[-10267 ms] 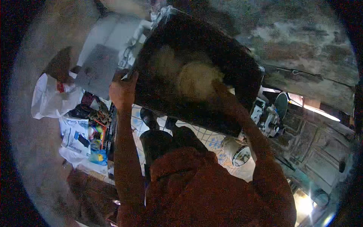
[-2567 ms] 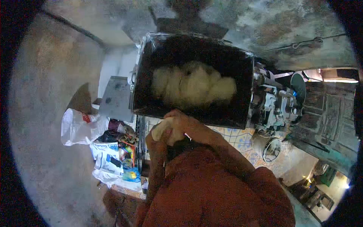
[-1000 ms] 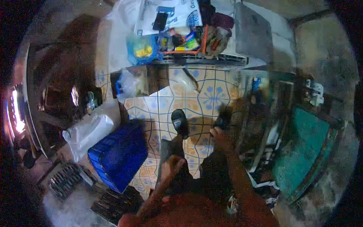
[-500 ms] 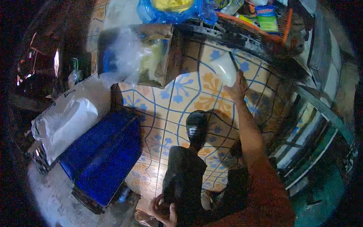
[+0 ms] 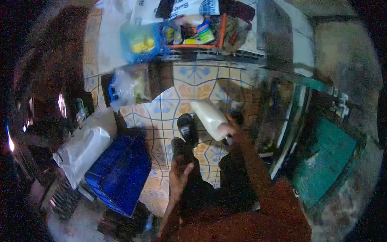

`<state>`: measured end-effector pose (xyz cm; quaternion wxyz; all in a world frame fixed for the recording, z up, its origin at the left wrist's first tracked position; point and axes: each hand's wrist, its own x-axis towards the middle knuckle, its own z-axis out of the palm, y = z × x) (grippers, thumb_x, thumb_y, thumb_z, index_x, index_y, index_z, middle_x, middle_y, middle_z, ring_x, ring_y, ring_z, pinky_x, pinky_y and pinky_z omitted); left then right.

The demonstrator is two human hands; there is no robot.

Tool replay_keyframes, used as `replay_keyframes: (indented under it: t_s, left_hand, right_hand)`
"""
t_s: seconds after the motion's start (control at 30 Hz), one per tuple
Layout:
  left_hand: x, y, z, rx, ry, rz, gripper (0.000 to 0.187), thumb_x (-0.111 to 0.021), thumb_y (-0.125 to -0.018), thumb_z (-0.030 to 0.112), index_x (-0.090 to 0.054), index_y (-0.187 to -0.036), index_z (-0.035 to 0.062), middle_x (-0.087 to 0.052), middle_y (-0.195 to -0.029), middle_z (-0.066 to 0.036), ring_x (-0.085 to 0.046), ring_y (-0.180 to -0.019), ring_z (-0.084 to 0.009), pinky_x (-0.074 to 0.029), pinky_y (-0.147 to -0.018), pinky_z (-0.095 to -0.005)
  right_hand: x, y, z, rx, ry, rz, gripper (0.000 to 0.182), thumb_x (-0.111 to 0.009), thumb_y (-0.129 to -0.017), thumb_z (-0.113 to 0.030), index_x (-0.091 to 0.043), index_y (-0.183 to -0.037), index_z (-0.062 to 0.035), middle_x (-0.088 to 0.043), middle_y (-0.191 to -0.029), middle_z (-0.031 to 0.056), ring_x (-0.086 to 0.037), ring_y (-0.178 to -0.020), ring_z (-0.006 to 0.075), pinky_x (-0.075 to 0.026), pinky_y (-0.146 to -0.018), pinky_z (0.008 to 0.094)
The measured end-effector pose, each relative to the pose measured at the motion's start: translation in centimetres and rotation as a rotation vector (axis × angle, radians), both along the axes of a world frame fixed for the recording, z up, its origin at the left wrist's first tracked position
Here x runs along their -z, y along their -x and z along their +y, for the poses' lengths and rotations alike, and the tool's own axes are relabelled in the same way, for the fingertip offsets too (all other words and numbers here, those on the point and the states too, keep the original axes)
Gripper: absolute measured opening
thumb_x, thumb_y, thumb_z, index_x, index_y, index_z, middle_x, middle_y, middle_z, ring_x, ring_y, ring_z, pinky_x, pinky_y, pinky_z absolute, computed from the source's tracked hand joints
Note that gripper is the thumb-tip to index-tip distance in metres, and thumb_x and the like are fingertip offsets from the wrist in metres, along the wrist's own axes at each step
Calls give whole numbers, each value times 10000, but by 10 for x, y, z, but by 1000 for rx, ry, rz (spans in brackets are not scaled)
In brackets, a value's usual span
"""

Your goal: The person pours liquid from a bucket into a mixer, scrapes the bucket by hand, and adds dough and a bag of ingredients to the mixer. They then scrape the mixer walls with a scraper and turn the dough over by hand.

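Observation:
My right hand [image 5: 229, 128] is closed round the near end of a glossy white, elongated bundle [image 5: 209, 119], which looks like rolled or filled plastic. The bundle slants over the patterned tile floor [image 5: 161, 109], its far end pointing up and to the left. I cannot make out what, if anything, is inside. My left hand [image 5: 179, 176] is beside my left leg, thumb apart from the fingers, with nothing visible in it. A black shoe [image 5: 186, 127] is on the floor between my left hand and the bundle.
On the left are a blue box-shaped thing [image 5: 121, 169] and a white plastic sack [image 5: 86, 141]. Ahead stand a brown box [image 5: 161, 82] with clear plastic, a blue bag [image 5: 141, 42] and an orange-rimmed basket [image 5: 193, 46] of packets. A green panel [image 5: 328, 161] lies right.
My right hand has drawn the white bundle back closer to my legs. My left hand has come up and forward beside the left leg. The view has shifted.

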<state>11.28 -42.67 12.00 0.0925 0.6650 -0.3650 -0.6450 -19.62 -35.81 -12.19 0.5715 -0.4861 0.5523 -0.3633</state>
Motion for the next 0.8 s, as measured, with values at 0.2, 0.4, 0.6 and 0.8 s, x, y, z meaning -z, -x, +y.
replay_keyframes:
  t_s: [0.2,0.4,0.6,0.8]
  left_hand:
    - [-75,74,-61,148,-209,615,795,-485,-913,584,-174,-1486,129,-400,-1415,-139,-460,-1256,-282,-494,-892,-462]
    - [-191,173,-79,807,-372,534,847,-689,-790,532,-350,-1424,84,-450,-1375,-145,-488,-1211,-266,-455,-960,-401]
    - [-284,266,-1,839,-108,622,618,-773,-701,70,-484,-1244,9,-627,-1092,-121,-627,-962,-206,-528,-824,-343]
    - [-309,402,59,896,-165,956,616,-749,-724,42,-451,-1259,-24,-587,-1154,-145,-607,-1010,-239,-538,-838,-389]
  right_hand:
    - [-299,-10,58,412,-585,-5,756,-810,-727,-325,-460,-1346,-68,-612,-1150,124,-586,-1018,217,-474,-879,400]
    - [-525,15,80,441,-431,286,755,-824,-685,-348,-497,-1326,-121,-614,-1149,148,-603,-1027,278,-476,-882,409]
    - [-549,44,186,1018,-234,516,913,-822,-685,-419,-376,-1416,-102,-351,-1443,174,-433,-1272,342,-414,-1039,447]
    - [-557,135,235,1384,106,122,1017,-803,-752,-310,-140,-1502,-133,-203,-1501,157,-330,-1340,311,-339,-1091,451]
